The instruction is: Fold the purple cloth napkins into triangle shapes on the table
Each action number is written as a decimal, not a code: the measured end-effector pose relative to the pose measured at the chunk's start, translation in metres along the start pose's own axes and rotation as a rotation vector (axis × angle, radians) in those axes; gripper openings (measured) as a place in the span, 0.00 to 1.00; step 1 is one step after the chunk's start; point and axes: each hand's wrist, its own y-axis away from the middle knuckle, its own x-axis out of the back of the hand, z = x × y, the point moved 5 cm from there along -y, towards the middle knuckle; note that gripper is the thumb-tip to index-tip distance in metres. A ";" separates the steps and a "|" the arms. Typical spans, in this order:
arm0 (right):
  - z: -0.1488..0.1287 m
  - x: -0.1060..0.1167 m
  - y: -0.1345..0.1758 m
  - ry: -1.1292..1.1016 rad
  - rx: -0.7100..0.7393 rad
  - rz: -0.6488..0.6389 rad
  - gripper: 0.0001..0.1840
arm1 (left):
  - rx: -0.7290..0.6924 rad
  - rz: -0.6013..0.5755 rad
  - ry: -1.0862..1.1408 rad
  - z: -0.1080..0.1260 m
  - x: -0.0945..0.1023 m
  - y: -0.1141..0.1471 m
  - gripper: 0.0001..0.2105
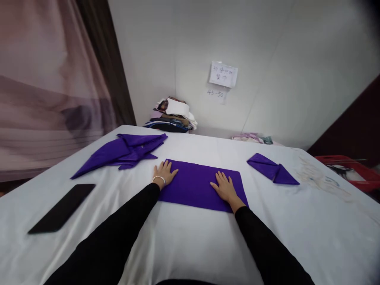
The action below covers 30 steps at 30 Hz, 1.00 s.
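A purple cloth (192, 184), folded into a flat rectangle, lies before me on the white-covered table (190, 241). My left hand (164, 173) rests on its left end with fingers spread; a bracelet circles that wrist. Flat on the right part of the cloth is my right hand (225, 188), its fingers also apart. Neither hand grips anything. To the right sits a smaller purple cloth (271, 169) folded into a pointed shape. A loose heap of purple cloth (124, 150) lies at the back left.
A dark flat rectangular object (62, 209) lies at the left. Behind the table's far edge are a stack of folded fabrics (173, 114) and a lower pile (252, 137). Paper notes (223, 74) hang on the wall. A red basket (350, 170) stands beyond the right edge.
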 end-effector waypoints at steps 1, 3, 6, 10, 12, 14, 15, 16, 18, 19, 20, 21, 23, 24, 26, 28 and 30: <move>0.001 0.000 0.000 0.004 -0.005 -0.001 0.39 | 0.002 0.019 -0.003 0.004 0.002 0.001 0.34; 0.002 -0.002 -0.001 0.015 -0.010 0.000 0.39 | -0.052 0.066 0.007 0.023 0.004 0.004 0.34; 0.001 -0.005 -0.001 0.039 -0.005 0.016 0.38 | -0.274 0.047 0.105 0.072 -0.002 0.011 0.35; 0.002 -0.008 -0.001 0.062 0.013 0.035 0.38 | -0.374 0.020 0.130 0.117 -0.016 0.012 0.34; 0.003 -0.009 -0.001 0.068 0.017 0.036 0.38 | -0.362 0.013 0.140 0.118 -0.020 0.007 0.33; 0.005 -0.011 -0.002 0.071 0.015 0.031 0.38 | -0.316 0.018 0.138 0.104 -0.020 -0.003 0.34; 0.005 -0.011 -0.002 0.070 0.010 0.026 0.37 | -0.286 0.022 0.132 0.093 -0.019 -0.008 0.34; 0.006 -0.011 -0.002 0.067 0.006 0.021 0.37 | -0.255 0.027 0.125 0.079 -0.017 -0.014 0.35; 0.006 -0.012 -0.002 0.060 0.003 0.010 0.37 | -0.190 0.030 0.109 0.049 -0.012 -0.024 0.36; 0.006 -0.012 -0.002 0.057 0.005 0.007 0.37 | -0.158 0.030 0.104 0.033 -0.010 -0.028 0.36; 0.006 -0.012 -0.002 0.057 0.008 0.005 0.37 | -0.123 0.028 0.100 0.018 -0.008 -0.031 0.36; 0.005 -0.011 -0.002 0.057 0.010 0.006 0.37 | -0.082 0.023 0.092 0.003 -0.006 -0.033 0.35; 0.005 -0.010 -0.001 0.060 0.014 0.012 0.37 | 0.005 0.008 0.067 -0.024 -0.003 -0.035 0.33; 0.004 -0.010 -0.001 0.062 0.013 0.015 0.37 | 0.043 0.004 0.054 -0.034 -0.002 -0.035 0.32; 0.004 -0.009 0.000 0.065 0.011 0.018 0.37 | 0.092 0.007 0.034 -0.049 0.002 -0.032 0.30; 0.004 -0.008 0.000 0.066 0.008 0.020 0.37 | 0.114 0.016 0.030 -0.055 0.007 -0.026 0.29; 0.004 -0.008 0.000 0.062 0.008 0.021 0.38 | 0.137 0.010 0.035 -0.054 0.008 -0.015 0.29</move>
